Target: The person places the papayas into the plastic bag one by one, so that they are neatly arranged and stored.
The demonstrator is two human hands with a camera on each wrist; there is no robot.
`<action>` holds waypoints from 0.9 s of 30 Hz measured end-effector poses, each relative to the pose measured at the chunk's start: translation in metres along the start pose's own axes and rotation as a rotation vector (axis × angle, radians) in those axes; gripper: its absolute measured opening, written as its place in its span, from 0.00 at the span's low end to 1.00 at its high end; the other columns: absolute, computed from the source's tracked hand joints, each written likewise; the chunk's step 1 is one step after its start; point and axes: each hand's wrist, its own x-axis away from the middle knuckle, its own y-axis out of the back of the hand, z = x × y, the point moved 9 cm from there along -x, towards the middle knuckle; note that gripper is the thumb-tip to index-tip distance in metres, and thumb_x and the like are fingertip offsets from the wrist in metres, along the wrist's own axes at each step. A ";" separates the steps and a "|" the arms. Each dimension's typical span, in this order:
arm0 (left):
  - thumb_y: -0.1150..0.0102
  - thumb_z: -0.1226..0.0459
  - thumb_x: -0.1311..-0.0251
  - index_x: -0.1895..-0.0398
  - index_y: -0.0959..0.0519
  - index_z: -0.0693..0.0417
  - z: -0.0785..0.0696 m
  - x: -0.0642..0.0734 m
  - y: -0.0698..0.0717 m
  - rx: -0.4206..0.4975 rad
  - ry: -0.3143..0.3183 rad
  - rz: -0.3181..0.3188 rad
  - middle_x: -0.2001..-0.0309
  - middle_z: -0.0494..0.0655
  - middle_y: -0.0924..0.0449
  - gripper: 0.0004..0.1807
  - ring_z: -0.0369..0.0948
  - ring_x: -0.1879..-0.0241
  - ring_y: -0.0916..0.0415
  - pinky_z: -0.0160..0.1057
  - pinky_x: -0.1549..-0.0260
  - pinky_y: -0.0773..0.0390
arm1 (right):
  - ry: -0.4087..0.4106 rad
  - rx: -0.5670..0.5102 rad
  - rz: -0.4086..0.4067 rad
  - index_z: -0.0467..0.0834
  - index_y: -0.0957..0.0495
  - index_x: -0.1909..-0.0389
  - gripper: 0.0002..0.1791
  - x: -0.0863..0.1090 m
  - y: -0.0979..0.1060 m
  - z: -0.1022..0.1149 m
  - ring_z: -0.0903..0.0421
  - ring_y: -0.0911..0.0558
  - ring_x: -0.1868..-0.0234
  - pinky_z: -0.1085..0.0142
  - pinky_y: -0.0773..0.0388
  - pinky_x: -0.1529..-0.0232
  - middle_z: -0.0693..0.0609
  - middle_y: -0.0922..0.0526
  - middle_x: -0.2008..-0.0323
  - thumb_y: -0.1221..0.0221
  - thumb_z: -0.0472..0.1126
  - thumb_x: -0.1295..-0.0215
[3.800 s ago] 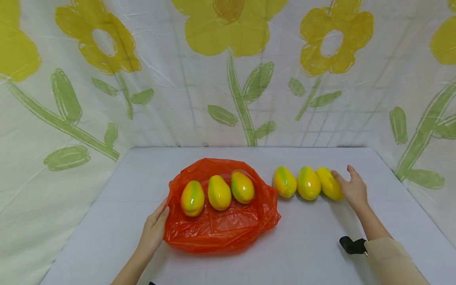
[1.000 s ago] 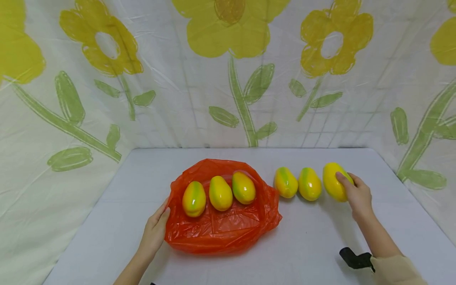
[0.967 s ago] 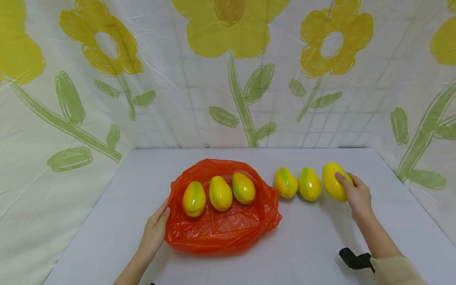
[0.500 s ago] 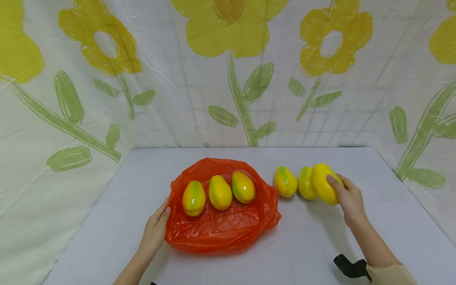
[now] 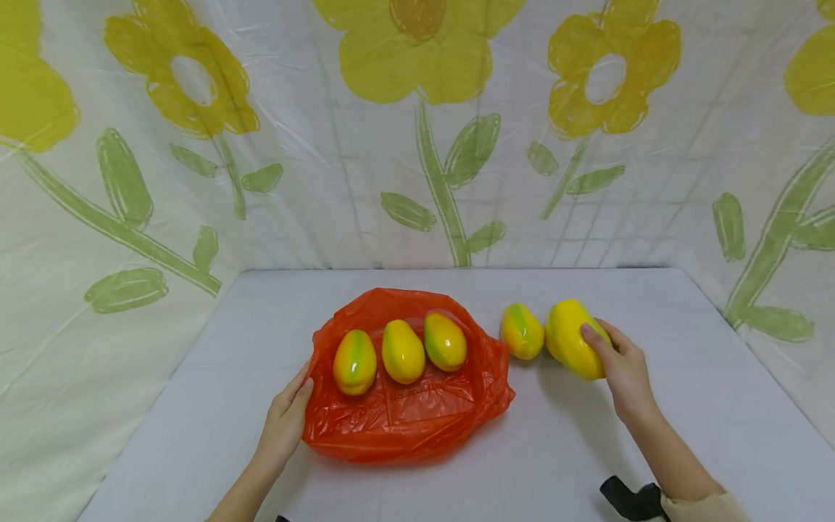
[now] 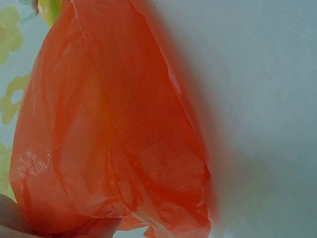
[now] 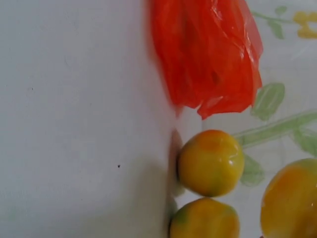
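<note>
Right fingers point(image 5: 618, 339) are wrapped round a shiny yellow egg-shaped fruit point(image 5: 575, 341), left fingers point(image 5: 291, 391) gripping a crinkly red plastic bag point(image 5: 417, 409).

On my feed the bag point(image 5: 404, 444) came up bright red, more orange on the left wrist view. The fruits point(image 5: 404, 353) were yellow, some green-streaked. The table point(image 5: 457, 493) was plain greyish white, the backdrop point(image 5: 320, 188) white with yellow flowers point(image 5: 417, 69) and green leaves point(image 5: 472, 148). Sleeve point(image 5: 701, 510) looked beige btw, and the gadget point(image 5: 629, 500) beside it black.
</note>
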 end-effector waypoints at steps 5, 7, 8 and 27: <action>0.65 0.62 0.23 0.25 0.48 0.63 0.001 0.000 0.000 0.001 0.006 -0.001 0.27 0.61 0.49 0.27 0.58 0.27 0.53 0.56 0.32 0.46 | 0.009 0.003 0.031 0.40 0.49 0.24 0.41 0.006 -0.012 0.002 0.52 0.38 0.42 0.64 0.38 0.41 0.41 0.45 0.27 0.53 0.60 0.28; 0.65 0.61 0.23 0.25 0.48 0.62 0.001 -0.001 0.000 0.000 0.005 0.001 0.27 0.61 0.49 0.27 0.58 0.27 0.53 0.57 0.32 0.46 | 0.010 0.004 0.043 0.39 0.49 0.24 0.41 0.008 -0.018 0.003 0.51 0.39 0.40 0.61 0.38 0.39 0.41 0.46 0.27 0.53 0.60 0.27; 0.65 0.61 0.23 0.25 0.48 0.62 0.001 -0.001 0.000 -0.001 0.003 0.002 0.26 0.61 0.49 0.27 0.58 0.27 0.53 0.57 0.33 0.46 | 0.009 0.003 0.048 0.39 0.49 0.25 0.41 0.009 -0.021 0.003 0.50 0.39 0.40 0.60 0.39 0.38 0.40 0.46 0.27 0.53 0.60 0.27; 0.66 0.61 0.23 0.25 0.48 0.64 0.002 0.000 -0.001 -0.005 0.020 -0.002 0.27 0.63 0.49 0.27 0.60 0.28 0.53 0.58 0.33 0.45 | 0.023 -0.131 0.179 0.37 0.44 0.27 0.34 0.027 -0.083 0.010 0.45 0.40 0.34 0.51 0.43 0.30 0.39 0.43 0.29 0.49 0.50 0.26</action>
